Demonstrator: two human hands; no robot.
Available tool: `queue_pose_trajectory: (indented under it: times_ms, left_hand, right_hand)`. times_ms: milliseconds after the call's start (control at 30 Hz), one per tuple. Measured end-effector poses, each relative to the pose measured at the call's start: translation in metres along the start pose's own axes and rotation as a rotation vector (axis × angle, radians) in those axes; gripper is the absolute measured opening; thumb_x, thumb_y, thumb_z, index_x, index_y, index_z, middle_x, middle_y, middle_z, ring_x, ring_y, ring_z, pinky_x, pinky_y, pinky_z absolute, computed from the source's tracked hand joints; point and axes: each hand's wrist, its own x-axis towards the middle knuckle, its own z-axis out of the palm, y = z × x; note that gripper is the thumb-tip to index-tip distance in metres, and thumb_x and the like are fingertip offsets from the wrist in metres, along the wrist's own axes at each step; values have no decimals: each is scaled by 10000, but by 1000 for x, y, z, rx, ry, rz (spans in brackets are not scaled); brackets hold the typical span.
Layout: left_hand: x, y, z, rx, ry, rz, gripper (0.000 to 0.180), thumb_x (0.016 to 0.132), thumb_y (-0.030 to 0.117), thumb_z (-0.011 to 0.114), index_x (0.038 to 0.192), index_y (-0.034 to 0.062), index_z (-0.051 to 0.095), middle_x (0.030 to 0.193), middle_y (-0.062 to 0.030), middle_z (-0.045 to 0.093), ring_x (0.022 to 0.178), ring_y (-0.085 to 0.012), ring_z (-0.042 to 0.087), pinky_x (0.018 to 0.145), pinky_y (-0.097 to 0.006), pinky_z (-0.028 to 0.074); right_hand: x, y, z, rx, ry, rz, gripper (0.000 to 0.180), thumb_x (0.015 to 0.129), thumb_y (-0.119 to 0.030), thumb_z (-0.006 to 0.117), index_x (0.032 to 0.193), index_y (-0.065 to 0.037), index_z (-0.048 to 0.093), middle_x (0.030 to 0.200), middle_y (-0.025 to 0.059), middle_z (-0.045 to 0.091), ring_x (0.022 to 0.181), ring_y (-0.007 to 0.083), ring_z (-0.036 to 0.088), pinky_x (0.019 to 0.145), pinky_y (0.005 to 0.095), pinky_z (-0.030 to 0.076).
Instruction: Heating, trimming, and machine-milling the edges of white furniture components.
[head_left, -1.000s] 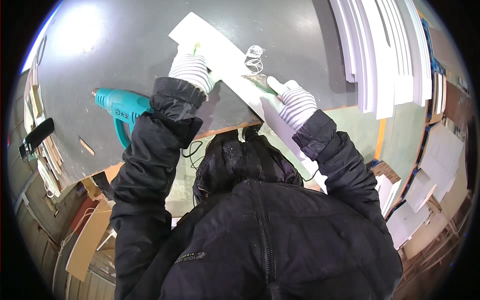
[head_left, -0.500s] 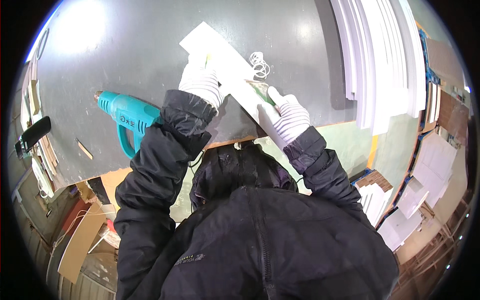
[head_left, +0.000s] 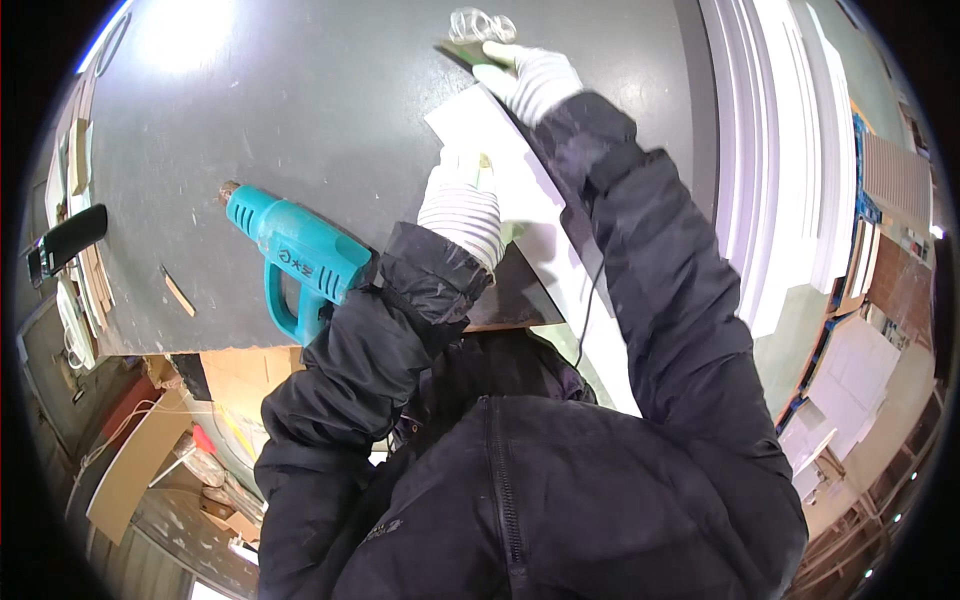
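Observation:
A long white strip lies slantwise over the table's near edge and runs down toward my body. My left hand, in a striped white glove, is closed over its far part; some fingers are hidden. Something small and yellow-green shows at the fingertips. Just beyond the strip's far end, my right hand, gloved alike, pinches a flat, thin green-and-dark piece, its exact kind unclear. Against that piece sits a loose curl of thin white stringy material.
A teal heat gun lies left of my left forearm on the dark table. Near the left edge are a small wooden stick and a black object. Long white strips are stacked on the right.
My right hand has moved away from me with the flat piece and the white curl, from beside the strip to past its far end. The strip and my left hand have come nearer.

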Motion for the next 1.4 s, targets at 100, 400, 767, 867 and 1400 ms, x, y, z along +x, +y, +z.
queue_pose_trajectory:
  times_ms: [100,400,767,867,1400]
  left_hand:
    - [-9,-16,15,-26,69,-27,935,692,500,768,1379,-39,433,1360,-289,421,1265,-419,410,1075,-440,364]
    - [-9,-7,-2,59,-27,55,1072,634,535,799,1424,-48,367,1407,-295,377,1316,-443,335,1116,-472,311]
    - [-2,-9,9,59,-67,49,1142,655,621,758,1431,-102,334,1428,-299,379,1375,-451,267,1180,-466,175]
    - [-3,-15,19,62,-55,29,1149,655,630,755,1430,-104,331,1428,-298,381,1372,-447,272,1181,-461,178]
    - [4,-23,41,303,18,120,1105,647,550,792,1412,-113,350,1425,-283,406,1349,-452,299,1178,-498,169]
  right_hand:
    - [-4,-13,-20,304,-109,73,530,917,-292,638,1341,6,525,1234,168,645,1103,214,611,978,326,445]
    - [-130,-33,-59,216,-439,343,530,940,-299,552,1376,-5,482,1154,231,644,904,316,673,818,367,537]
    - [-232,-60,-59,856,-122,873,558,925,-213,586,1424,-9,443,920,101,670,595,103,590,524,240,488]
    - [-222,-84,-57,929,-137,912,593,927,-242,584,1441,-5,407,877,76,643,567,111,579,496,246,485]
    - [-207,-84,-20,444,-161,885,388,900,-246,656,1154,47,620,917,93,694,834,120,610,730,269,486]
